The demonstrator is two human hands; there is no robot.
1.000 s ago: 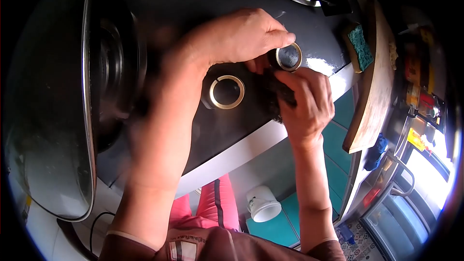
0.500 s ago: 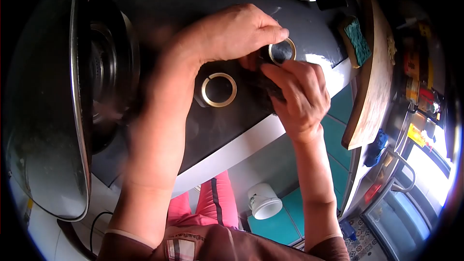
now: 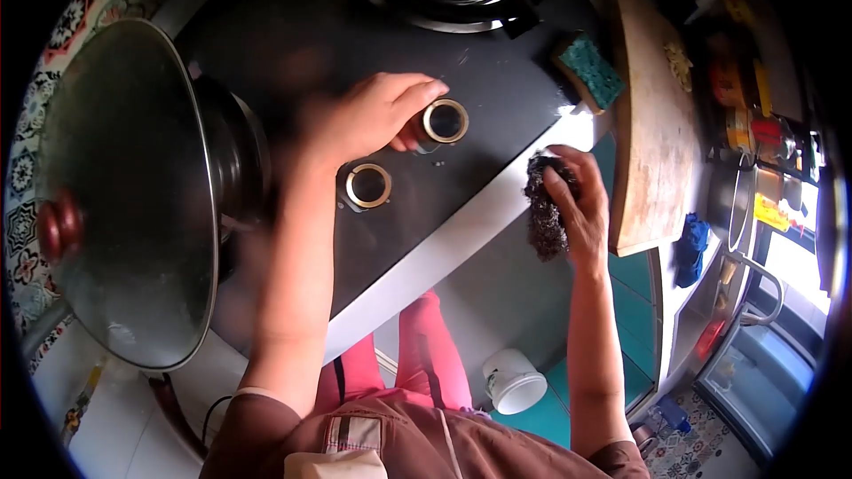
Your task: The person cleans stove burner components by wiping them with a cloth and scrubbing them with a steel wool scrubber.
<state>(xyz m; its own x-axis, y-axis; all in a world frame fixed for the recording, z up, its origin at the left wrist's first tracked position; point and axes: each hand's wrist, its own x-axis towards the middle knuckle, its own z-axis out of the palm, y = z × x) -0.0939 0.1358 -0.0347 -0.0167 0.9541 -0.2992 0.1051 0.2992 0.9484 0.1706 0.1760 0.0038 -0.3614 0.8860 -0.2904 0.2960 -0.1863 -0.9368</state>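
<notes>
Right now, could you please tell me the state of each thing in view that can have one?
Dark metal-wool scourer: gripped by the right hand.
Right gold-rimmed round fitting: on the black hob, left hand curled at its side.
Left gold-rimmed round fitting: on the hob, unheld.
Green-and-yellow sponge: unheld, beside the brown wooden board.
Round glass lid with reddish knob: tilted on edge.

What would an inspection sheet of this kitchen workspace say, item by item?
Surface: dark cooktop, small specks near the rings.
Job's things: far gold ring and near gold ring on the cooktop; dark scouring pad in hand.
Clutter: green-topped sponge, wooden board to the right.
Hands: left hand at the far ring, contact unclear; right hand grips the pad.
Cables: dark cord-like curve, lower left.
Surroundings: large glass lid, white bucket on the floor.
</notes>
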